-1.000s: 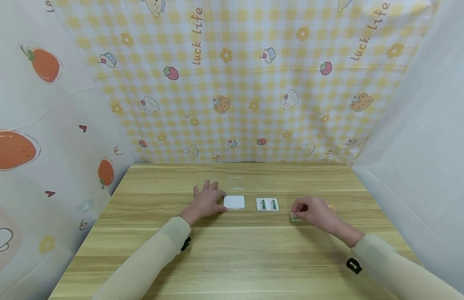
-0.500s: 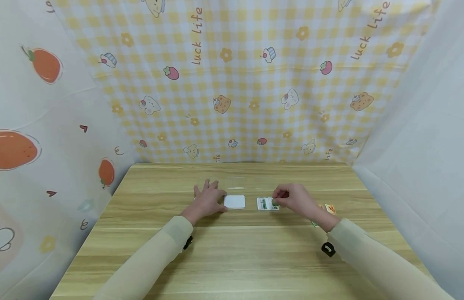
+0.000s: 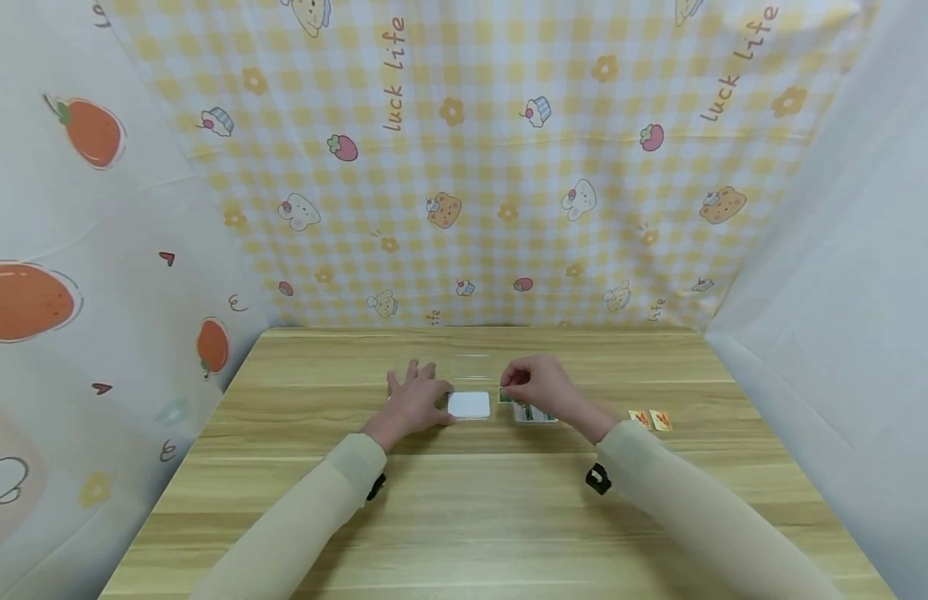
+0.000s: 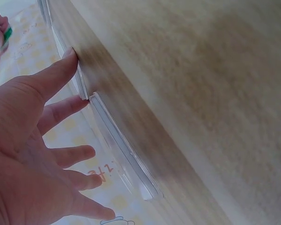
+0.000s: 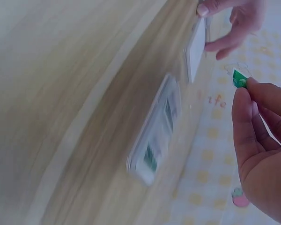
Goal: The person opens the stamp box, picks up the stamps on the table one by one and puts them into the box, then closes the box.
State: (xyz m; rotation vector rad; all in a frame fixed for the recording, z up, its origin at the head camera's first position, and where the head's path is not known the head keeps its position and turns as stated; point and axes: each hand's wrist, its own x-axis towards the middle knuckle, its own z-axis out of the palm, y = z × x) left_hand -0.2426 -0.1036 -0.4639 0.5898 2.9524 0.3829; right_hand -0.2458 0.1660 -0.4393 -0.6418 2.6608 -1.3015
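In the head view, my left hand (image 3: 411, 404) holds the left end of a flat white rectangular case (image 3: 469, 405) between thumb and index finger, its other fingers spread. The left wrist view shows that thumb and index at the case's edge, beside a second flat case (image 4: 124, 145). My right hand (image 3: 535, 385) pinches a small green card (image 5: 240, 78) with a white border between thumb and fingertips, raised above the table. Just below it lies a shallow clear-edged case (image 5: 136, 152) with two green-printed pieces side by side inside. The right hand partly covers this case in the head view.
Two small orange-printed cards (image 3: 650, 420) lie on the wooden table (image 3: 464, 508) at the right, close to the right sleeve. Thin transparent lids (image 3: 471, 367) lie behind the white case. A yellow checked cloth (image 3: 479, 242) hangs along the table's back edge.
My right hand has picked up the small green card from the table's right side and carried it left, past the case with green pieces toward the white case. The left hand stays in place.
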